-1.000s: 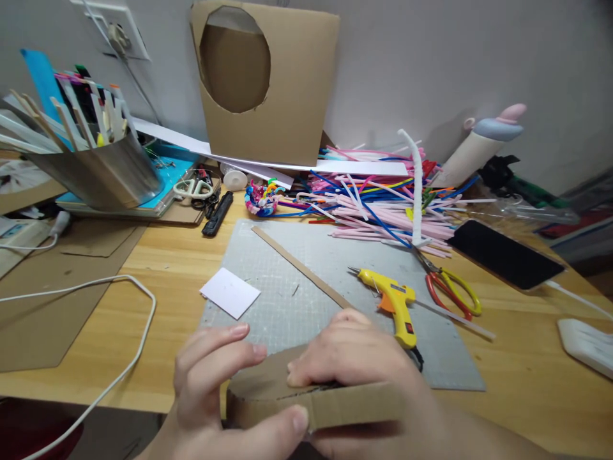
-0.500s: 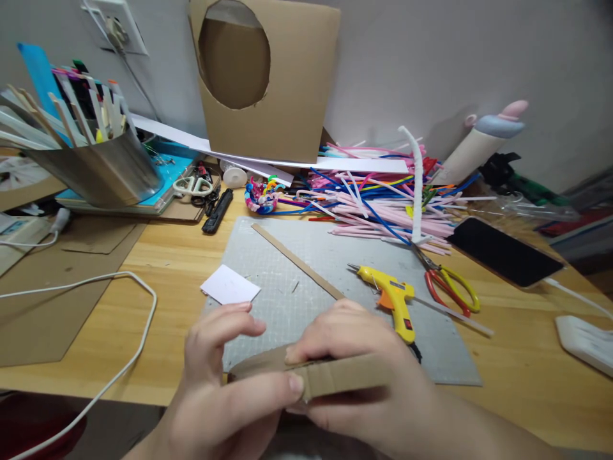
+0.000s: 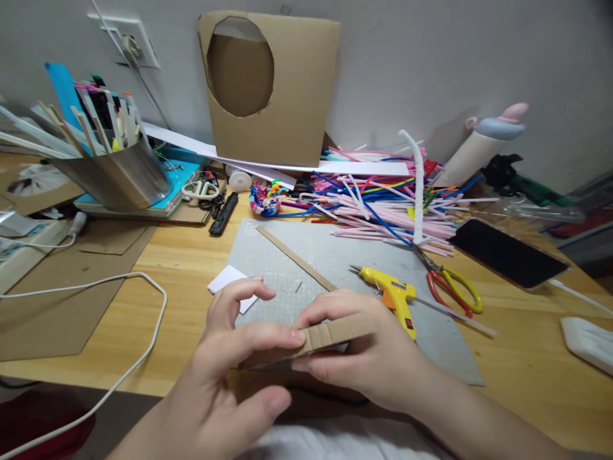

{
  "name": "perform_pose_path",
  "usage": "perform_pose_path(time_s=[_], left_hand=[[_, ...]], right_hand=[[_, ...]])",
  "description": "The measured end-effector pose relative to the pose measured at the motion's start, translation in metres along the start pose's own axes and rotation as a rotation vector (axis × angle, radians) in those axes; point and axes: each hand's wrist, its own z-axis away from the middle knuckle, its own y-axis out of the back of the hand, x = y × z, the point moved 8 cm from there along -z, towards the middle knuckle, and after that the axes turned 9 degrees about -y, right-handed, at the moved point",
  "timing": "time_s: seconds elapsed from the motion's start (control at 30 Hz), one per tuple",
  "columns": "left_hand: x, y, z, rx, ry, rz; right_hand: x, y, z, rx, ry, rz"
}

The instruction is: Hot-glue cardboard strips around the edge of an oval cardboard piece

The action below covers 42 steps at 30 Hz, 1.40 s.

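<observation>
A cardboard piece with a narrow bent strip (image 3: 338,332) along its edge is held near the table's front edge. My right hand (image 3: 364,358) grips it, thumb below and fingers above. My left hand (image 3: 230,364) has its fingers apart, one fingertip pressing on the strip's left end and the thumb hanging free below. Behind the hands, a grey cutting mat (image 3: 268,255) carries a thin cardboard strip (image 3: 292,255), a white paper piece (image 3: 230,279) and a yellow glue gun (image 3: 395,295).
Scissors (image 3: 453,287) and a phone (image 3: 510,252) lie at the right. Pipe cleaners (image 3: 383,204) are heaped behind the mat. A metal pen cup (image 3: 119,176) stands at the left. A cardboard panel with a round hole (image 3: 301,89) leans on the wall. A white cable (image 3: 160,313) loops at the left.
The held cardboard has risen and tilted slightly. My left thumb has come off the strip and dropped, and a left fingertip now rests there. The camera view has shifted a little.
</observation>
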Motion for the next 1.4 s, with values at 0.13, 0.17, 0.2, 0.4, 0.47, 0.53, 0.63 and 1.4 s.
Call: perform_pose_path(time_s=[0.13,0.17,0.2,0.4,0.47,0.53,0.63,1.4], left_hand=[[0.002,0.006,-0.001,0.004,-0.044,-0.005],[0.001,0.007,-0.002,0.008,-0.046,-0.020],[0.001,0.008,-0.003,0.008,-0.043,-0.036],[0.003,0.014,-0.008,-0.059,-0.051,-0.102],[0.006,0.014,-0.009,-0.103,-0.063,-0.121],[0.008,0.014,-0.011,-0.113,-0.053,-0.129],[0.010,0.016,-0.010,-0.082,-0.019,-0.103],[0.003,0.018,-0.011,-0.175,-0.075,-0.218]], right_hand=[[-0.002,-0.001,0.000,-0.006,0.027,0.022],[-0.003,-0.001,0.000,-0.008,0.034,0.026],[-0.003,-0.001,0.000,-0.008,0.037,0.031],[-0.003,-0.001,0.000,-0.010,0.049,0.032],[-0.002,-0.001,0.001,-0.005,0.048,0.028],[-0.001,0.000,0.001,0.001,0.033,0.029],[0.000,0.000,0.001,0.001,0.031,0.039],[0.000,0.002,0.001,0.001,0.041,0.014]])
